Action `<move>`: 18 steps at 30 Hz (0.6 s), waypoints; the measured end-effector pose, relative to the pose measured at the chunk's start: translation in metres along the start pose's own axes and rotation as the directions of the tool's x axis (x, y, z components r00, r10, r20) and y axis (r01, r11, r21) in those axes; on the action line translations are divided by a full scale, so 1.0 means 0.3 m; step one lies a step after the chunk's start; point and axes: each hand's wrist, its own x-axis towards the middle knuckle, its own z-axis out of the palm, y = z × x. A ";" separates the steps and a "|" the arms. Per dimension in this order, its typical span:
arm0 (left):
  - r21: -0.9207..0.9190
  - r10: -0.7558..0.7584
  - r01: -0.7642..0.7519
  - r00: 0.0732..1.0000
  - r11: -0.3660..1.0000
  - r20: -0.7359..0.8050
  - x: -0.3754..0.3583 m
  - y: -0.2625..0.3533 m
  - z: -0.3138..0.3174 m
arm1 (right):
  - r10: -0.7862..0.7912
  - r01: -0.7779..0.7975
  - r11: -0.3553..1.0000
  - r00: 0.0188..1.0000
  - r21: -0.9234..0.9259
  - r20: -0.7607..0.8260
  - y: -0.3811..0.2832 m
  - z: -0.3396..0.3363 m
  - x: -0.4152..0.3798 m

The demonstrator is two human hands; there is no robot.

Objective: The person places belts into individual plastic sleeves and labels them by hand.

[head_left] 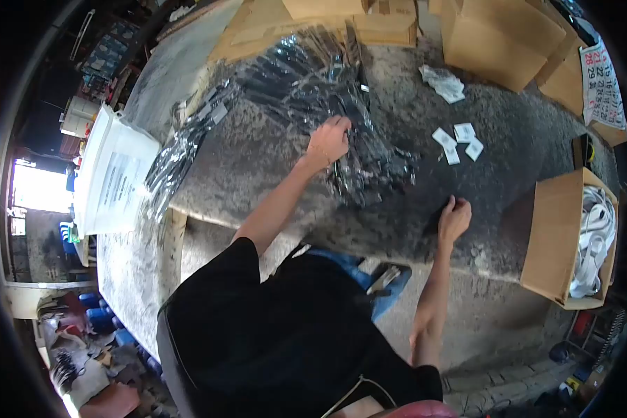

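The fingers of the left hand (pixel 329 139) are bent and drawn together, pointing down onto the heap of dark, glossy, clear-wrapped plastic packets (pixel 285 80). The fingertips are hidden, so whether they pinch a packet cannot be told. The heap lies directly under and around these fingers, with most of it spreading beyond them and to their left, and a looser part coming down to their right.

The right hand (pixel 455 219) is well to the right of the heap's near end, low over or on the worn grey tabletop (pixel 237 174). Its fingers are loosely curled, with the thumb side turned toward the heap; whether anything small is between them cannot be told.

Four small white square cards with faint print (pixel 474 148) lie in a loose cluster to the right of the heap, farther from the body than the right hand. A crumpled bunch of clear plastic bags (pixel 444 83) is beyond the cards, also right of the heap. Well to the heap's right is an open brown cardboard box (pixel 554 237) that holds white coiled, cable-like items (pixel 593 240). Flattened brown cardboard (pixel 247 31) lies at the heap's far side, and a translucent white plastic bin (pixel 115 174) is to its left.
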 end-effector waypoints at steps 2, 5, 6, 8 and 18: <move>0.095 0.206 -0.200 0.977 0.975 -0.057 0.148 -0.072 -0.005 | -0.006 0.002 0.996 0.999 -0.094 -0.043 -0.012 0.021 0.000; 0.198 0.446 -0.543 0.809 0.816 0.382 0.301 -0.170 0.064 | -0.023 0.013 0.972 0.999 -0.234 -0.041 -0.002 0.052 -0.021; 0.277 0.351 -0.538 0.784 0.796 0.512 0.306 -0.132 0.073 | -0.058 0.042 0.957 0.997 -0.286 -0.048 0.011 0.062 -0.022; 0.263 0.450 -0.592 0.775 0.762 0.444 0.311 -0.133 0.090 | -0.080 0.055 0.939 0.995 -0.338 -0.058 0.000 0.055 -0.032; 0.030 0.680 -0.682 0.722 0.730 -0.128 -0.171 -0.018 -0.216 | -0.189 -0.261 0.319 0.924 0.911 0.331 -0.684 -0.137 -0.359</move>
